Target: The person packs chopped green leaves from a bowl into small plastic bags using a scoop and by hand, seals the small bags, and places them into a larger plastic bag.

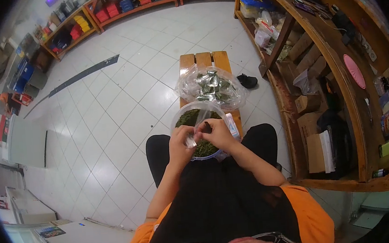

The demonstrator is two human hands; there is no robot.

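Left hand (181, 143) and right hand (218, 136) meet over tub (173, 123), each grip pinching same clear plastic (190, 142); dark bit (207, 127) by right fingertips too small to name. Plastic above greens (206, 149) in tub. Best done with light fingertips, plastic taut, work centred over tub so crumbs drop inside. Count: one tub, one plastic, one bag (186, 86) of leaves (212, 86) on table (220, 60), one carton (232, 125) beside tub; greens, leaves uncountable.
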